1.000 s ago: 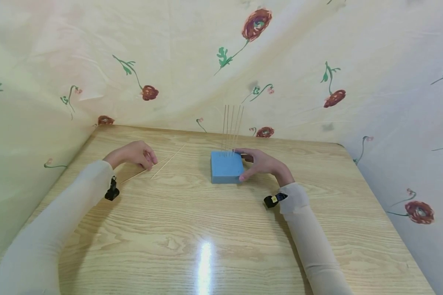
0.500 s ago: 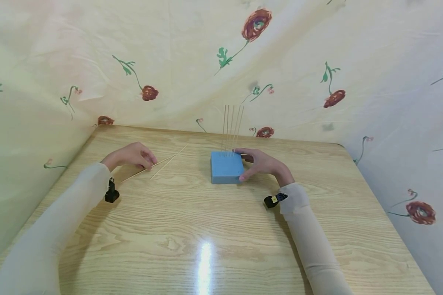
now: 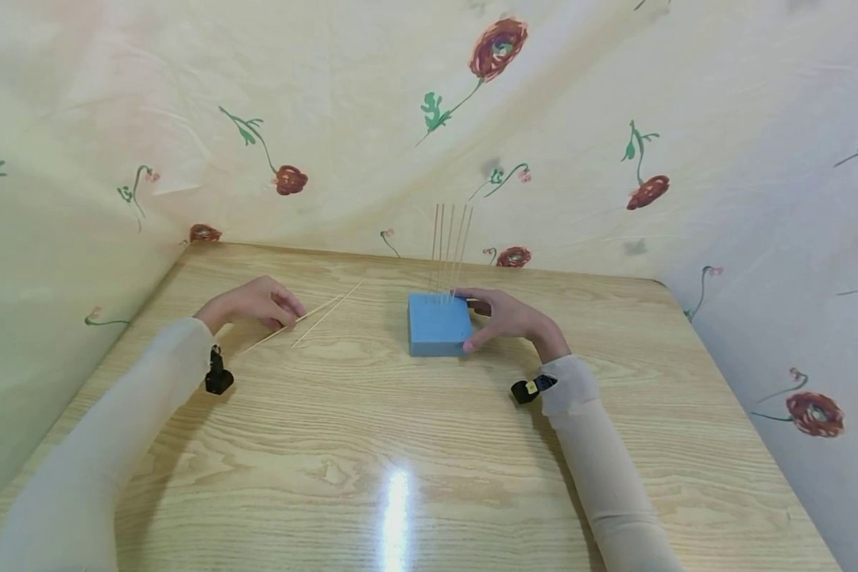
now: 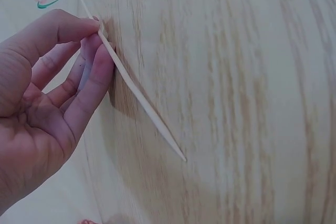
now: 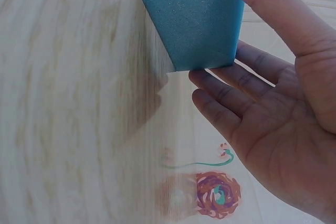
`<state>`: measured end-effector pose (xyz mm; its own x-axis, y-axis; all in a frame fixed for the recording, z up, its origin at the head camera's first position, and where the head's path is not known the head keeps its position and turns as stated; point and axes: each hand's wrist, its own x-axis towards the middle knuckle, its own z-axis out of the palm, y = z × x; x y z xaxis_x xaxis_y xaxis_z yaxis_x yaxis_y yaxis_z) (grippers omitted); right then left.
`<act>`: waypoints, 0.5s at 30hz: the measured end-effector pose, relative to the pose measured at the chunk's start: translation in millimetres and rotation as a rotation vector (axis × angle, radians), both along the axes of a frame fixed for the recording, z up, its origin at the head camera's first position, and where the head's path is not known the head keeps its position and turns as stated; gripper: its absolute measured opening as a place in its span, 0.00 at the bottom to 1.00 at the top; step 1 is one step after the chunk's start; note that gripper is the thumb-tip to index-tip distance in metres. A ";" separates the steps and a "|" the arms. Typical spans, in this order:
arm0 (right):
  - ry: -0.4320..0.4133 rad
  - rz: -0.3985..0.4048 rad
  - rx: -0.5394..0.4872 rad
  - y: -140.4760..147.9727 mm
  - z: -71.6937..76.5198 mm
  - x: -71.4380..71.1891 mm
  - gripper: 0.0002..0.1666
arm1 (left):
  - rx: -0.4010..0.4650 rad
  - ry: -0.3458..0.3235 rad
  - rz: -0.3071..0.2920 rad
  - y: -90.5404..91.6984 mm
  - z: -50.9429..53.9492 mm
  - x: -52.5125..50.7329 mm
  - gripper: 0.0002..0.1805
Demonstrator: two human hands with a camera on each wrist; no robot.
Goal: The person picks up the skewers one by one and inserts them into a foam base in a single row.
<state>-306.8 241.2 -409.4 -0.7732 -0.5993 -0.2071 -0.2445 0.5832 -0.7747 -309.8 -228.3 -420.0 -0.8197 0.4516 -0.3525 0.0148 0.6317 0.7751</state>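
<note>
My left hand (image 3: 259, 303) pinches a thin wooden skewer (image 4: 140, 96) between thumb and fingertips, at the left of the table. In the left wrist view its pointed end slants toward the lower right, near the tabletop. Another skewer (image 3: 322, 317) lies on the wood just right of that hand, and the two look crossed or nearly so. At the table's middle rear sits a blue foam block (image 3: 439, 324), with several skewers (image 3: 441, 245) standing in its rear part. My right hand (image 3: 509, 316) holds the block's right side, thumb at the front corner, fingers behind.
The wood-grain table (image 3: 329, 445) reaches back to a flower-printed cloth (image 3: 372, 119) that hangs behind it and at both sides. A bright light reflection lies on the near part of the tabletop. Each wrist carries a small black camera (image 3: 218, 373).
The skewer in my left hand has shifted slightly to the right, its far end rising a little. The right hand and the foam block stay in place.
</note>
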 end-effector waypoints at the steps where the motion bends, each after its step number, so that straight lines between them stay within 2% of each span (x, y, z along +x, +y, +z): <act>1: -0.002 0.000 -0.001 0.2 -0.3 -0.2 0.64 | 0.010 -0.006 0.003 0.6 -0.3 0.2 0.19; 6: -0.001 0.001 -0.002 1.1 -2.1 -1.0 0.64 | 0.051 -0.017 0.001 1.5 -3.2 0.0 0.20; 15: 0.001 0.000 -0.010 0.3 -0.6 0.5 0.63 | 0.072 -0.017 0.018 1.9 -6.1 -1.4 0.20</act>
<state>-306.3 241.5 -410.0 -0.7734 -0.6014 -0.2005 -0.2453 0.5755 -0.7802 -311.3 -226.4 -426.1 -0.8220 0.4618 -0.3332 -0.0093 0.5741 0.8187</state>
